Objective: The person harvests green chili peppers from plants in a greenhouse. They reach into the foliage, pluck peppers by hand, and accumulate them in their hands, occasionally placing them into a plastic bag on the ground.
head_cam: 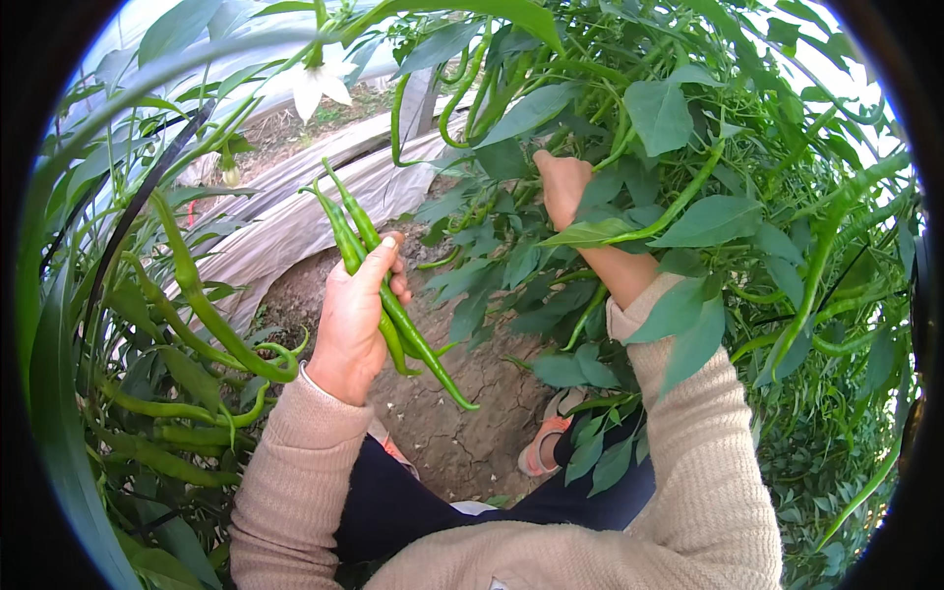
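Note:
My left hand [358,313] is closed around several long green chili peppers [413,332], its thumb lying across them. Their stem ends point up and away, and the tips hang out below my fingers. My right hand [562,181] reaches into the leaves of a pepper plant [560,295]; its fingers are largely hidden by foliage, so whether they hold anything cannot be made out. Around that hand hang more green peppers, one of them a long pepper [682,199] just to its right.
Another pepper plant [199,369] with hanging fruit stands close on the left. Whitish plastic sheeting [310,221] runs behind the hands. Cracked bare soil [457,428] lies between my feet. A white flower [318,85] hangs at upper left, near a dark strap [140,199].

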`<state>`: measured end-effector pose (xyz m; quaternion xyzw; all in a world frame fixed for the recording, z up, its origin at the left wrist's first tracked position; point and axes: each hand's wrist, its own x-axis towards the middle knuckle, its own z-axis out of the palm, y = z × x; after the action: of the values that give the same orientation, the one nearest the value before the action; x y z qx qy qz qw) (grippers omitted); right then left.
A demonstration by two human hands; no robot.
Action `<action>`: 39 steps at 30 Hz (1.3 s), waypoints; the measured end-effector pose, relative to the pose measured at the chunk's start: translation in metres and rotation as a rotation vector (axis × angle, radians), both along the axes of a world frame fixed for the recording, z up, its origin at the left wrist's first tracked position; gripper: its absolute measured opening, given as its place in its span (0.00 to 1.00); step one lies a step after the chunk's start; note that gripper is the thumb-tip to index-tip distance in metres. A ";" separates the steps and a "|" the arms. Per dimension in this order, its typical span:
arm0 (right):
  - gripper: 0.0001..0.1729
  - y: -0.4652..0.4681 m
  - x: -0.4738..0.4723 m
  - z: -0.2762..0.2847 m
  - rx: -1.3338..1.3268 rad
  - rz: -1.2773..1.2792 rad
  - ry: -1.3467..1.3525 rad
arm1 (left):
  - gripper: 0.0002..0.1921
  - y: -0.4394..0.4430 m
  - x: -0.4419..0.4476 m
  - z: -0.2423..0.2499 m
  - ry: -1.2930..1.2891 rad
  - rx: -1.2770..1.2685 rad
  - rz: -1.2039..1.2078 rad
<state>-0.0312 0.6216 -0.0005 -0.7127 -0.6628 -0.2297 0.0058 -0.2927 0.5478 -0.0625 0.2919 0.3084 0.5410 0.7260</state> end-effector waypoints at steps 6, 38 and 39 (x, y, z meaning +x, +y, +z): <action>0.13 0.017 0.030 -0.004 0.187 0.181 0.107 | 0.13 0.001 0.001 0.001 0.004 -0.003 0.006; 0.18 0.067 0.072 -0.454 -0.395 -0.354 0.949 | 0.12 0.095 -0.055 -0.071 0.166 -0.134 0.276; 0.17 0.076 0.071 -0.457 -0.390 -0.356 0.976 | 0.12 0.099 -0.054 -0.075 0.153 -0.161 0.281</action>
<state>0.0394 0.6981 -0.4578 -0.8254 -0.4828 0.2564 0.1412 -0.3465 0.6466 -0.1376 0.2271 0.4428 0.5870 0.6386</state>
